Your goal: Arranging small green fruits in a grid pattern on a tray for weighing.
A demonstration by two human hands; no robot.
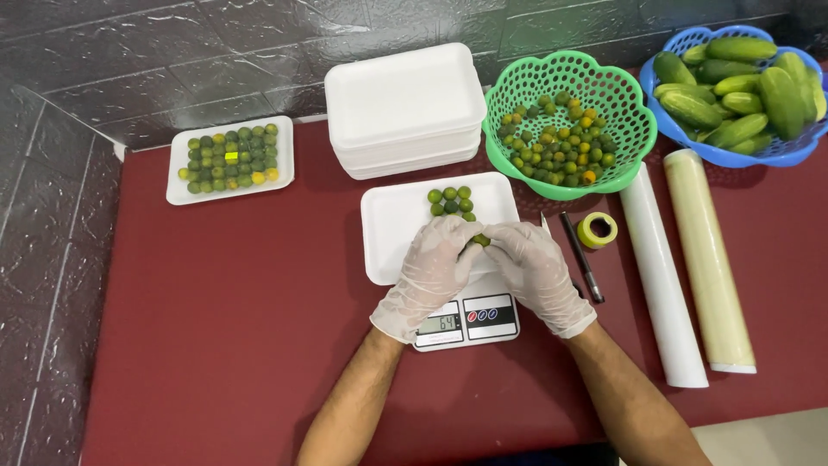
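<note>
Working from the left edge of the maroon tabletop (216, 328), I note a finished white foam tray (229, 160) already filled edge to edge with small green and yellow calamansi limes and carrying a small yellow sticker at its centre; I judge that one portion complete. Next to the right stands a stack of empty foam trays (405, 108), so supply for further portions remains. Below it, the foam tray in work (392, 233) sits on a digital kitchen scale (466, 321) whose display is lit; it holds only a small cluster of limes (451, 201) near its far edge, with most of its floor bare, so I assess this portion as barely started. Over that tray the left hand (429, 274), gloved, is cupped loosely with fingers curled toward the right hand; I cannot tell whether it encloses any fruit. The right hand (539, 274), also gloved, has its grip closed on a few limes (479, 240), just visible between the two hands above the tray. Further right lie a pen (583, 257) and a yellow tape roll (597, 229), then the green basket (634, 142) still well stocked with loose limes, two rolls of wrap (662, 285), and a blue basket (802, 151) of cucumbers (733, 86), untouched. Wrapping of the current tray is not yet begun.
</note>
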